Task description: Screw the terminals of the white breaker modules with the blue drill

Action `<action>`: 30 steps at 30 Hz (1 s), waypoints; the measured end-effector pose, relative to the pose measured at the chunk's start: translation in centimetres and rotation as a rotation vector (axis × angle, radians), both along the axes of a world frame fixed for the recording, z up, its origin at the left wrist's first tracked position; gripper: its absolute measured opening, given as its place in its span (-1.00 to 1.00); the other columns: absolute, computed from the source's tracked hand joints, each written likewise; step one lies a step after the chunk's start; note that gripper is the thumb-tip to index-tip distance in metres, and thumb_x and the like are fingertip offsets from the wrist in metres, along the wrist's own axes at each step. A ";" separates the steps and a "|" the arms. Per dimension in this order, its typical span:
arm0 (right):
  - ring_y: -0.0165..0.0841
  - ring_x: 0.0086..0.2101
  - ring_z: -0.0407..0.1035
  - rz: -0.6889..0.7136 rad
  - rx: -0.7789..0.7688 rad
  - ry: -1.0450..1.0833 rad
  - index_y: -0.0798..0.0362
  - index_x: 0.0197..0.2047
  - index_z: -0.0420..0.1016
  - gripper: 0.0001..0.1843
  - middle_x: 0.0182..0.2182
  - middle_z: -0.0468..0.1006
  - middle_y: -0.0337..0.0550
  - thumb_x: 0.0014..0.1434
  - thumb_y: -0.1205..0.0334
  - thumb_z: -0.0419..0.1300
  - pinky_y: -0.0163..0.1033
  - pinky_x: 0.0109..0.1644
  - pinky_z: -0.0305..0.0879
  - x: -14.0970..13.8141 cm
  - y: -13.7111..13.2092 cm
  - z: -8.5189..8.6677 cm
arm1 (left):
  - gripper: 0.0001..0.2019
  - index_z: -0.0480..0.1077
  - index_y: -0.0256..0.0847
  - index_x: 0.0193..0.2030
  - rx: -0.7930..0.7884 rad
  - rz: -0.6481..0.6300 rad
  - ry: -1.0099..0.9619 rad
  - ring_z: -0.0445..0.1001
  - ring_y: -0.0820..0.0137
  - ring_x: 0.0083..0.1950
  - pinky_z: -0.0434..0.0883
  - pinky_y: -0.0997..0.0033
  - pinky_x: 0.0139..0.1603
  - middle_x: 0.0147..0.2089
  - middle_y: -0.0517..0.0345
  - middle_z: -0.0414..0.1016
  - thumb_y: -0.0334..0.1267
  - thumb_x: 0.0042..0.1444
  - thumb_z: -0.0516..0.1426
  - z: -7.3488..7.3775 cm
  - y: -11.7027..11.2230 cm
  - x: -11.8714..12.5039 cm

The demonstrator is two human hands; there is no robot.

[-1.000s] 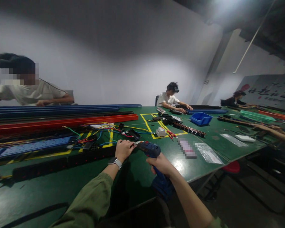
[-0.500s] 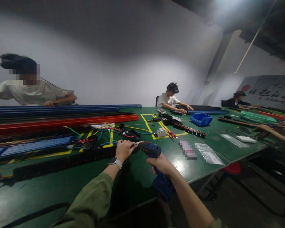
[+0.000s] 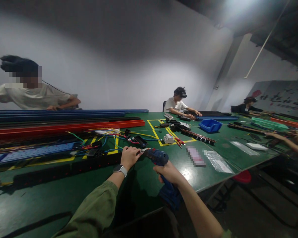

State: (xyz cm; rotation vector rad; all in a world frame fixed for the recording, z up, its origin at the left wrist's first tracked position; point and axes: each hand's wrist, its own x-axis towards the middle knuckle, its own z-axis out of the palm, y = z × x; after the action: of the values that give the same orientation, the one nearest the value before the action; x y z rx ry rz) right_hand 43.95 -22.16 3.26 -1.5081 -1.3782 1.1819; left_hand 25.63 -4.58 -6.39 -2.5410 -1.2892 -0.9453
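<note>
My right hand (image 3: 169, 171) is closed round the grip of a blue cordless drill (image 3: 157, 156), whose front end points left. The drill's tip meets the fingertips of my left hand (image 3: 129, 156), and the exact contact is hidden there. The fingers of my left hand are bent over the right end of a long black bar (image 3: 72, 167) with small red marks. This bar lies across the green table (image 3: 94, 191) toward the left. Just beyond my left hand are a black plastic part (image 3: 140, 141) and coloured wires (image 3: 105, 140).
Red rails (image 3: 124, 124) and blue rails (image 3: 109, 113) lie behind the wires. A white terminal block (image 3: 168, 138), a blue bin (image 3: 210, 125) and plastic bags (image 3: 218, 161) are to the right. Several co-workers sit around the table; one co-worker's forearm (image 3: 285, 141) reaches in at far right.
Both hands and the drill stay nearly in place. The view has shifted very slightly.
</note>
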 end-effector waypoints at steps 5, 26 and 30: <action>-0.44 -0.71 0.28 -0.008 0.009 0.010 0.08 -0.15 0.39 -0.74 -0.68 0.30 -0.44 0.05 0.22 0.19 -0.38 -0.62 0.12 0.1 0.0 -0.2 | -0.66 0.59 0.04 -0.11 -0.007 -0.002 -0.003 0.46 0.20 -0.14 0.09 0.10 0.03 -0.22 0.02 0.62 0.06 0.27 0.04 0.0 0.0 0.0; -0.46 -0.70 0.29 -0.020 0.013 0.021 0.07 -0.17 0.38 -0.77 -0.65 0.29 -0.44 0.05 0.24 0.18 -0.38 -0.62 0.12 -0.1 -0.3 0.2 | -0.69 0.59 0.04 -0.11 0.028 0.001 0.015 0.46 0.21 -0.16 0.09 0.10 0.03 -0.23 0.06 0.62 0.04 0.28 0.05 -0.1 0.1 0.0; -0.45 -0.70 0.28 -0.021 0.018 0.025 0.07 -0.12 0.39 -0.72 -0.66 0.28 -0.45 0.05 0.24 0.19 -0.38 -0.62 0.11 0.0 -0.3 0.2 | -0.68 0.59 0.04 -0.11 0.029 0.001 0.002 0.46 0.22 -0.15 0.10 0.11 0.03 -0.23 0.05 0.61 0.05 0.27 0.05 -0.3 0.2 -0.1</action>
State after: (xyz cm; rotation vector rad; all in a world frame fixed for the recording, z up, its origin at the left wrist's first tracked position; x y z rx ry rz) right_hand 43.91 -22.44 3.41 -1.4865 -1.3504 1.1685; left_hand 25.55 -4.41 -6.64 -2.5190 -1.2670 -0.9537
